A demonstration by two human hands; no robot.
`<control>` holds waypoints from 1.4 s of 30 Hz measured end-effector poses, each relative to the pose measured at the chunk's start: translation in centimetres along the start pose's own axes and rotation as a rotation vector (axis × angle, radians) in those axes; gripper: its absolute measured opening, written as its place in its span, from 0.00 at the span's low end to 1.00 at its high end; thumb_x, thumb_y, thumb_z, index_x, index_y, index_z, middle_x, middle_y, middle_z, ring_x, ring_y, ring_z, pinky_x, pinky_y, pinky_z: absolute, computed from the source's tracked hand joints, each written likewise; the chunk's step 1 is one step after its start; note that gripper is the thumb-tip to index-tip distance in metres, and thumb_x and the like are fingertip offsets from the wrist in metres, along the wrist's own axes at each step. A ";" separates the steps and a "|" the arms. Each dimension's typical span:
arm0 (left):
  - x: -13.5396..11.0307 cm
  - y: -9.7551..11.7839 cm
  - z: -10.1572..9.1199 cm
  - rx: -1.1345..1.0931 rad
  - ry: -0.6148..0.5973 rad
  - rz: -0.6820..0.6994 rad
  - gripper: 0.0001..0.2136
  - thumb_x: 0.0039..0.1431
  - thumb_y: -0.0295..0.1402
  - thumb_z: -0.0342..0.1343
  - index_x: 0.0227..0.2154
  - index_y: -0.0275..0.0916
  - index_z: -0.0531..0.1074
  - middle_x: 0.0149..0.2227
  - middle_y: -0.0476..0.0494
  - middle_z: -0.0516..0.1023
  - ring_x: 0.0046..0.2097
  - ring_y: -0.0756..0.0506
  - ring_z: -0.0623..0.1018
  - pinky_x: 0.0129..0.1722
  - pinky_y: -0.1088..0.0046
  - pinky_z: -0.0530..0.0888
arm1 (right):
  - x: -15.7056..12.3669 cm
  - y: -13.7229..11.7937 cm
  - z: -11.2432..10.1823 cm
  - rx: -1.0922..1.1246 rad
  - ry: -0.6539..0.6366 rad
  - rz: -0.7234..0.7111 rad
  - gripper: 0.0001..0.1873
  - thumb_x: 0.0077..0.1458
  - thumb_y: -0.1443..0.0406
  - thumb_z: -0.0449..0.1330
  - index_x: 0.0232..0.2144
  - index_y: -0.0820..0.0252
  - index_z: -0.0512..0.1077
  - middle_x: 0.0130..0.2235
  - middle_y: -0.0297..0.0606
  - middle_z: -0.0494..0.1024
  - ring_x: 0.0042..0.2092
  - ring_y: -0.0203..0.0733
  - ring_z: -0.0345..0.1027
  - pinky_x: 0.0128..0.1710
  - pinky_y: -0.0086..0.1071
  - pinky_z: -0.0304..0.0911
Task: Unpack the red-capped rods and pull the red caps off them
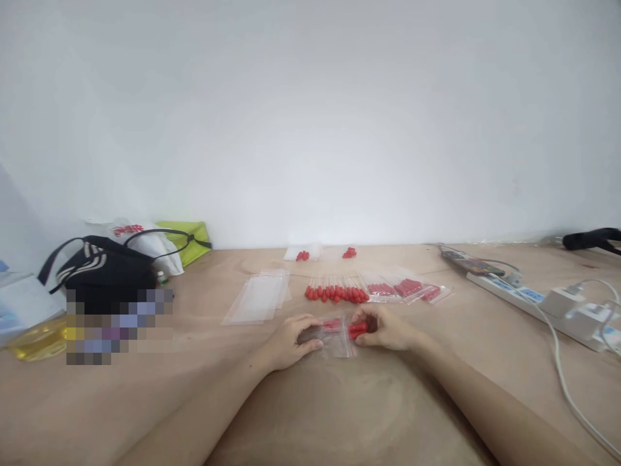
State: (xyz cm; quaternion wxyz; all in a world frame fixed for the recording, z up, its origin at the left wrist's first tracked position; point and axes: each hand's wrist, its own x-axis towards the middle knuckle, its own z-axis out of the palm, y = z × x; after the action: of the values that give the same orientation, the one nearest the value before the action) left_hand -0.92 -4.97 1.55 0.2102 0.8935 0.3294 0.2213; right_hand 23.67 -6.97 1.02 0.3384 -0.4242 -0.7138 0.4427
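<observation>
My left hand (291, 340) pinches the left edge of a small clear plastic bag (338, 338) that lies on the wooden table (310, 414). My right hand (383, 327) is closed on a bundle of red-tipped sticks (356, 329), with their red tips at the bag's mouth. Just beyond my hands lies a row of loose red-tipped sticks (336, 292). To its right are filled bags of sticks (407, 288). A stack of empty clear bags (259, 296) lies to the left of the row.
A black bag (104, 272), a white bag (145, 243) and a green one (187, 239) sit at the back left. A white power strip (538, 299) with plugs and cables runs along the right. Two small clusters of red pieces (325, 254) lie near the wall.
</observation>
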 end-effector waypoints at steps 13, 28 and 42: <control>-0.2 -0.1 -0.2 -0.003 -0.021 -0.024 0.16 0.51 0.39 0.53 0.43 0.44 0.67 0.45 0.47 0.72 0.46 0.45 0.70 0.47 0.67 0.65 | -1.3 2.5 -7.4 0.500 0.289 0.225 0.11 0.36 0.66 0.65 0.28 0.60 0.72 0.27 0.34 0.76 0.25 0.32 0.68 0.25 0.26 0.64; 6.9 -4.5 0.6 -0.421 0.455 -0.430 0.17 0.59 0.35 0.41 0.50 0.38 0.60 0.55 0.42 0.61 0.56 0.46 0.61 0.54 0.68 0.59 | 10.2 -1.2 1.5 -0.582 0.544 -0.206 0.12 0.47 0.66 0.57 0.37 0.59 0.70 0.35 0.38 0.73 0.35 0.36 0.66 0.38 0.29 0.60; 8.6 -5.5 1.7 -0.376 0.430 -0.447 0.22 0.59 0.42 0.34 0.44 0.35 0.68 0.44 0.42 0.73 0.49 0.44 0.70 0.48 0.66 0.65 | 9.2 -1.5 3.2 -0.825 0.653 -0.035 0.14 0.49 0.55 0.53 0.29 0.57 0.73 0.30 0.38 0.74 0.35 0.41 0.64 0.37 0.35 0.46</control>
State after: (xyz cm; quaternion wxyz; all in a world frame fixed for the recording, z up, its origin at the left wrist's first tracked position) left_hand 3.14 4.30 -0.45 0.3400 0.6780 0.5069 0.4096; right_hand 16.65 -0.13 2.14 0.3556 -0.6261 -0.6930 -0.0364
